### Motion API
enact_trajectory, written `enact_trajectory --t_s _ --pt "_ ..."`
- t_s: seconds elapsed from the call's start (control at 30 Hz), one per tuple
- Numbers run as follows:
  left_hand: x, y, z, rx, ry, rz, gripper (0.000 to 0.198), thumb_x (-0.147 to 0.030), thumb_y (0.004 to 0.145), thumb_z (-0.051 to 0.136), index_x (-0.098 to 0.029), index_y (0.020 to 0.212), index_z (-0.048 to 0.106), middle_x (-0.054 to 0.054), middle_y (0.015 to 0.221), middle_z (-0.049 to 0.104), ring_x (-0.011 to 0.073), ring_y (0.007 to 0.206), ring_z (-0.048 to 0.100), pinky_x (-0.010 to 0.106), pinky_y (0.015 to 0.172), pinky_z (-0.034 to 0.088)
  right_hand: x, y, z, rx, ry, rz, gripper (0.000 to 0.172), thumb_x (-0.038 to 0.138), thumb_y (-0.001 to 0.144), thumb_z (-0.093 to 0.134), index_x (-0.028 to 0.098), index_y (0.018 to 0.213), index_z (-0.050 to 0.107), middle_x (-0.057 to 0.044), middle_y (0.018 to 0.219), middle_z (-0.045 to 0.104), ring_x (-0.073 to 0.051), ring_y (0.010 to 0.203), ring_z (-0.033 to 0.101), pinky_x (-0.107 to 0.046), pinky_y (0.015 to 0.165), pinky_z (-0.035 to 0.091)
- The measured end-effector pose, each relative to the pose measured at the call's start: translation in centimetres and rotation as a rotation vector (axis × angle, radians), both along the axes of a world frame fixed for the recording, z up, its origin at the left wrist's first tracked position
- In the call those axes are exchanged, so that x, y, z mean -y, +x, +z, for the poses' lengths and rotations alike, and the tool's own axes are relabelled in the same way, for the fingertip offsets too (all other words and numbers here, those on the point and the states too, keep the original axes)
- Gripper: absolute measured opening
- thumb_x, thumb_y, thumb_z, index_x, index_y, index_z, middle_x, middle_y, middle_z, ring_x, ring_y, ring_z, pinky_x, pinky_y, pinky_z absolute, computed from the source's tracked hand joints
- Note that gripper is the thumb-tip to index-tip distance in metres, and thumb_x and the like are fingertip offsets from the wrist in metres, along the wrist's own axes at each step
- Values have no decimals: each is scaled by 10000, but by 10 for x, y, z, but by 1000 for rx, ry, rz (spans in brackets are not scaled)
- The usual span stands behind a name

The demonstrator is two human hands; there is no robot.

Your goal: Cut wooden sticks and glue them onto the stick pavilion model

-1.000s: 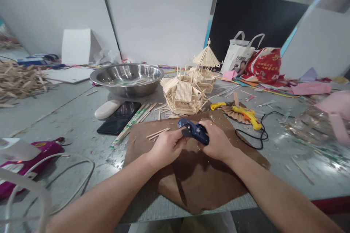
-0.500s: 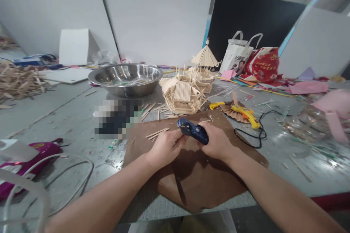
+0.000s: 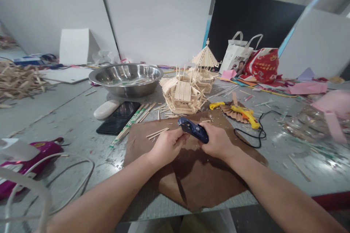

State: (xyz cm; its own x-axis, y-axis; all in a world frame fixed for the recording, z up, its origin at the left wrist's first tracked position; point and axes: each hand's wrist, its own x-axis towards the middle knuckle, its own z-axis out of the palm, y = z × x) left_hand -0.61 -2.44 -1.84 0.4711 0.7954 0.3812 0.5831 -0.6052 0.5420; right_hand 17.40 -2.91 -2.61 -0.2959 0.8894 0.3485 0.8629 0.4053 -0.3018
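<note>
My right hand (image 3: pixel 217 140) is wrapped round a blue hand cutter (image 3: pixel 201 133), held over a brown sheet (image 3: pixel 207 178). My left hand (image 3: pixel 168 145) is closed, its thumb and fingertips pinched beside the cutter's left end. What sits in that pinch is too small or hidden to make out. A few thin wooden sticks (image 3: pixel 157 133) lie on the sheet by my left knuckles. Just beyond the cutter stands a many-sided stick model (image 3: pixel 183 93) with upright posts. Behind it rises a second stick model with a pointed roof (image 3: pixel 205 58).
Left are a steel basin (image 3: pixel 125 89), a black phone (image 3: pixel 119 118), a white mouse-shaped object (image 3: pixel 106 109) and a purple device (image 3: pixel 43 158) with white cables. A yellow glue gun (image 3: pixel 246 114) with a black cord lies right. Further back are bags (image 3: pixel 262 65) and paper scraps.
The cutter and both hands keep nearly the same place. My left fingertips have shifted very slightly at the cutter's end.
</note>
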Motion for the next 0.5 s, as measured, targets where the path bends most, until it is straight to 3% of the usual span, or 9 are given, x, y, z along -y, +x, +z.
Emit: enact_trajectory --t_s 0.5 --pt "-1 3 4 61 -53 27 211 -194 759 392 -156 588 510 -22 506 534 68 460 478 163 487 331 -1 -3 1 68 -1 -70 321 241 613 462 163 924 479 -75 818 616 -210 750 569 -280 645 382"
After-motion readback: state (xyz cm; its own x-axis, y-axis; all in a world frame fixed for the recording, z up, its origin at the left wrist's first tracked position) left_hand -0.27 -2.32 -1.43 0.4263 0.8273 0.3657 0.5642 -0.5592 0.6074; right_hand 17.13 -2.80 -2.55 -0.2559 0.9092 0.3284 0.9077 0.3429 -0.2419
